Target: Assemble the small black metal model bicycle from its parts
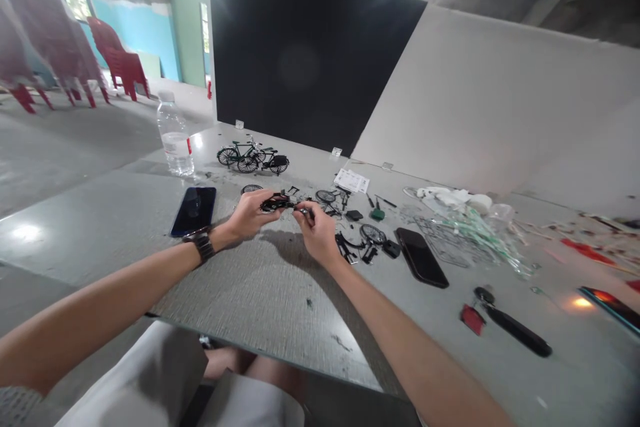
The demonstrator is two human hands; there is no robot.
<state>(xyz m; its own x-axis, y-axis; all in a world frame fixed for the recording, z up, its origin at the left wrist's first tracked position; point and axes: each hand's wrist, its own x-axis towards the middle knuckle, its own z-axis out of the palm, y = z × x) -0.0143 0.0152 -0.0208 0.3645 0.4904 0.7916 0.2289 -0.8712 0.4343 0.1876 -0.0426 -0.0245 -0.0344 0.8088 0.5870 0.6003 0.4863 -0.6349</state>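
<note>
My left hand (254,215), with a dark watch (204,247) on its wrist, is closed around a small black model bicycle part (276,201). Pinched fingers of my right hand (319,230) meet that part from the right; what lies between their tips is too small to make out. Just behind my hands stand two finished model bicycles (253,157). Loose black pieces lie near my right hand, among them a spoked wheel (373,234), a curved black part (346,247) and a small green piece (377,213).
A phone (194,211) and a water bottle (175,137) are on the left. Rightward lie another phone (422,257), keys with a black fob (517,332) and clear plastic scraps (480,233). A printed sheet (351,180) rests before the upright black board (310,53).
</note>
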